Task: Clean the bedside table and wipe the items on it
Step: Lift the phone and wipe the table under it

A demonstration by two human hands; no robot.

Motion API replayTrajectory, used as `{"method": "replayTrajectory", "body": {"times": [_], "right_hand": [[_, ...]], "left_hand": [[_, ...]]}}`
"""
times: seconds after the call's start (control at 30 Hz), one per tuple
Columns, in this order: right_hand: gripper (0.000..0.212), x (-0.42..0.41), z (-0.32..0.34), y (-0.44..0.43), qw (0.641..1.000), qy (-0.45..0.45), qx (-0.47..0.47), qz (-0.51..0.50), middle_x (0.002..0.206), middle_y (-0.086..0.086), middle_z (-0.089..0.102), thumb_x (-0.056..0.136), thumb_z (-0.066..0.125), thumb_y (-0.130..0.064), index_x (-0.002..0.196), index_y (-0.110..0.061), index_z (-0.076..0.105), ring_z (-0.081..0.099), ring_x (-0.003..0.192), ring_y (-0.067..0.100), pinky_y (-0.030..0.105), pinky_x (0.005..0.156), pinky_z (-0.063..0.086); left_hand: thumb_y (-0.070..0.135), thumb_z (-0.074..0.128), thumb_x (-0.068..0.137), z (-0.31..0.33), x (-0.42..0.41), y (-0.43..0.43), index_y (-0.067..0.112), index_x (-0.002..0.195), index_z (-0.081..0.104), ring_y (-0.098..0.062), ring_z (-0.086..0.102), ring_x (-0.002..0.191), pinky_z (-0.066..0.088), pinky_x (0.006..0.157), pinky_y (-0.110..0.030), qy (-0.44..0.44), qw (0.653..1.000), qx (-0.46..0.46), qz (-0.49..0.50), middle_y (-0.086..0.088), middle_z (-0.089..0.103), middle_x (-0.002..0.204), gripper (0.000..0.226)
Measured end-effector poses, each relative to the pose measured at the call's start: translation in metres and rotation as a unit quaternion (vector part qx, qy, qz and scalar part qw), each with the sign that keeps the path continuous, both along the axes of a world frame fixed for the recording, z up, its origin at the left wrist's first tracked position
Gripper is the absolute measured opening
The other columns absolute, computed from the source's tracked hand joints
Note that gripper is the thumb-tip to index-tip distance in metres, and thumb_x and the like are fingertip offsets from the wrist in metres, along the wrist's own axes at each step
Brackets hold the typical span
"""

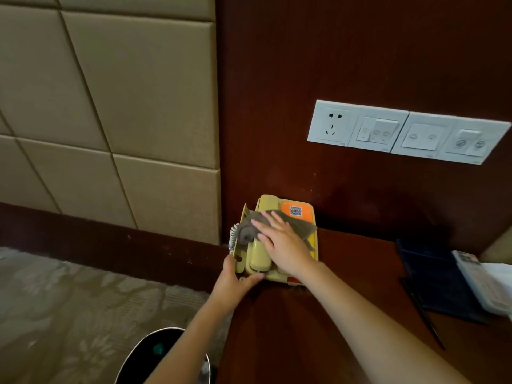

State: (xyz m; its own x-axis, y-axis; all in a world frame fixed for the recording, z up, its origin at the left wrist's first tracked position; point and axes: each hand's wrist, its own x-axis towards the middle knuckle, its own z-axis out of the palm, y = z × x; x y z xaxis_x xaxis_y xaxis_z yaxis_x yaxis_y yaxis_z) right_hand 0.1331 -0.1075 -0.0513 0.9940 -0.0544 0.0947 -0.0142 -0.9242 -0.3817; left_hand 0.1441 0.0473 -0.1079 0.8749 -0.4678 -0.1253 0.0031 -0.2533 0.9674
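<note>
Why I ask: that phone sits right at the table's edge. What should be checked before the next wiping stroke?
1. Cloth flat under right hand: ok.
2. Left hand holding telephone at its near left corner: ok.
3. Handset lying in its cradle: ok.
4. Telephone base fully on table: cannot tell.
5. Coiled cord free of cloth: cannot tell.
6. Dark folder apart from the telephone: ok.

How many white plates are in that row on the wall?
4: a socket at the left end, then three switch plates running right; more may lie beyond the picture's edge.
</note>
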Motion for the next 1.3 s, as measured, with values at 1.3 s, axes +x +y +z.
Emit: {"method": "replayTrajectory", "body": {"times": [1.3], "right_hand": [[0.069,-0.112,-0.031,-0.040,0.992,0.014,-0.109,-0.063,0.158,-0.002,0.020,0.093,0.002,-0.058,0.150,-0.026,0.025,0.015,0.147,0.017,0.031,0.114,0.005]], "left_hand": [[0.022,0.075,0.078,-0.013,0.002,-0.001,0.014,0.142,0.029,-0.019,0.050,0.113,0.044,0.093,-0.031,0.064,0.996,-0.056,0.019,0.001,0.050,0.118,0.079]]}}
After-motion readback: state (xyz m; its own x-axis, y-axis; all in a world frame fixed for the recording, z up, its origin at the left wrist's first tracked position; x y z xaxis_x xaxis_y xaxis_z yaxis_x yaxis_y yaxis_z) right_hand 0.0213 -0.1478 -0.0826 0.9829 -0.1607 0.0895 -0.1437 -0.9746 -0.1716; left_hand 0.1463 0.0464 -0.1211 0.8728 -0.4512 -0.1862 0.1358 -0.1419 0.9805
